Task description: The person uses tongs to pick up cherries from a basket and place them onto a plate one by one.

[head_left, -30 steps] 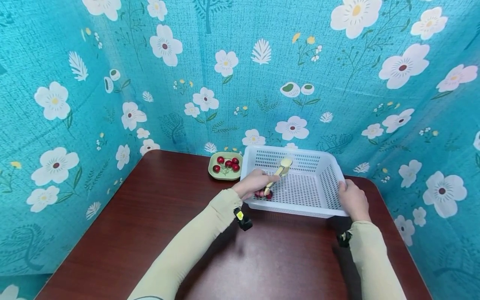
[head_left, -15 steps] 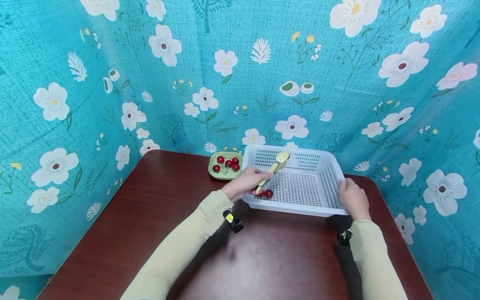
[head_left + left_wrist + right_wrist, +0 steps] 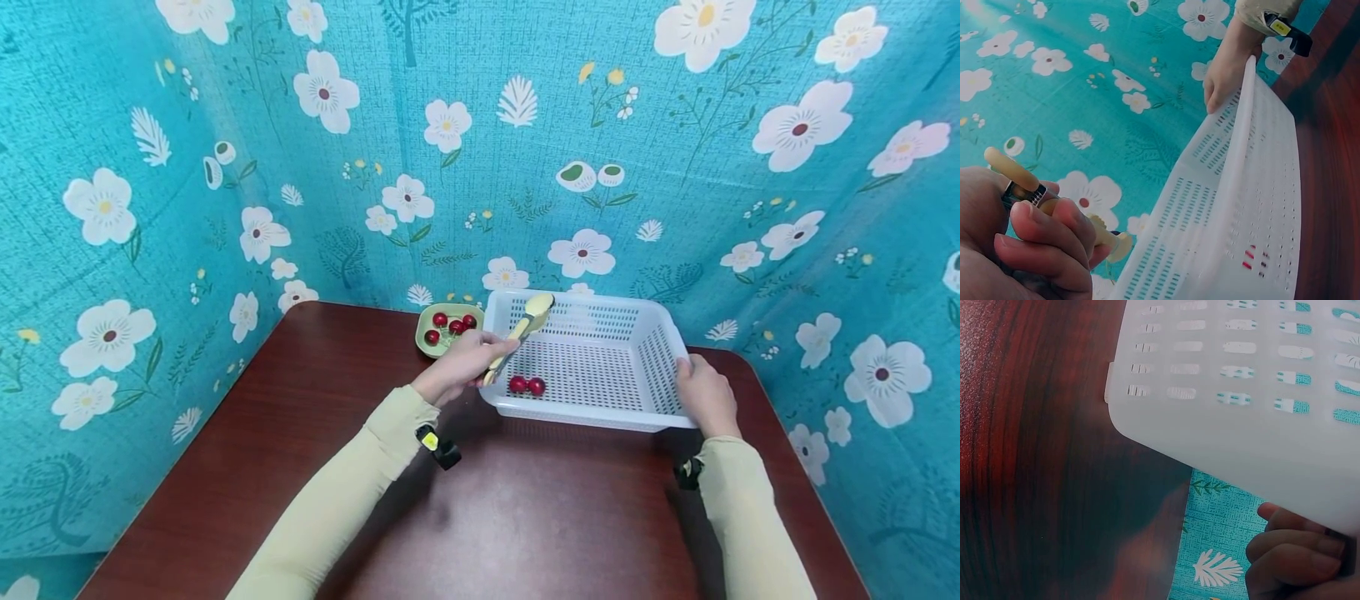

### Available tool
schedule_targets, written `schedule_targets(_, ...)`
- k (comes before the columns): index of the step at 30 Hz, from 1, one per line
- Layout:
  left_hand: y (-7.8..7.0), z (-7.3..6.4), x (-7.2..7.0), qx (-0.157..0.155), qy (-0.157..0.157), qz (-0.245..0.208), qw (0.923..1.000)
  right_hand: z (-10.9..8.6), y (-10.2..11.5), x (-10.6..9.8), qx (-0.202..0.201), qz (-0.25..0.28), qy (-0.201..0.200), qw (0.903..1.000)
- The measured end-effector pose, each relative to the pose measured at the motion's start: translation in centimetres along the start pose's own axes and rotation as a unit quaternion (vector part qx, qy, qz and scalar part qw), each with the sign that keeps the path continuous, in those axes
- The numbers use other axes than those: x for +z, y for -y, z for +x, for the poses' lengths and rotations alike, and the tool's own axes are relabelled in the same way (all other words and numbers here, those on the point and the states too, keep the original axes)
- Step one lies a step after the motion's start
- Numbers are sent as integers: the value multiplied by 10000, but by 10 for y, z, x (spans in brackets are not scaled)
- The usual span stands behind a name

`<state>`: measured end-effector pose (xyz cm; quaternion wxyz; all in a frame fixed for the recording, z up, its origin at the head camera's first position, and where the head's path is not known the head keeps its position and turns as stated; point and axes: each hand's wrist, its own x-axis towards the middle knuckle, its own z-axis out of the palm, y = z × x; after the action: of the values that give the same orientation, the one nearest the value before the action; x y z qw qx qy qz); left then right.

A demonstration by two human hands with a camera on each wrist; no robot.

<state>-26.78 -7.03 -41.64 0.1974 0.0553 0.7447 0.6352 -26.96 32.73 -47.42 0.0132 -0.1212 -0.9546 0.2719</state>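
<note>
My left hand (image 3: 467, 363) grips a pair of cream tongs (image 3: 537, 307) with grey metal parts. In the head view it is above the left end of a white perforated basket (image 3: 585, 416); the tongs' rounded tips point up and away, over the basket. In the left wrist view, curled fingers (image 3: 1054, 240) wrap the handles. Two red cherries (image 3: 527, 386) lie in the basket's near left corner. My right hand (image 3: 707, 395) holds the basket's right rim, its fingers (image 3: 1297, 550) curled under the edge in the right wrist view.
Left of the basket, a small green dish (image 3: 424, 337) holds several cherries, partly behind my left hand. Both stand at the back of a dark wooden table (image 3: 517, 508). A blue flowered curtain (image 3: 480, 183) rises behind and at both sides.
My left hand has moved left with the tongs, from over the basket's inside to its left end, uncovering two cherries. My right hand stays on the basket's rim.
</note>
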Motion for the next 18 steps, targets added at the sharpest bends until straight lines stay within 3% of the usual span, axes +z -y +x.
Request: schedule_targets(18,2,-26,-47,-49,-367,-314,9988,2,-1,1,6,-27,-11,10000)
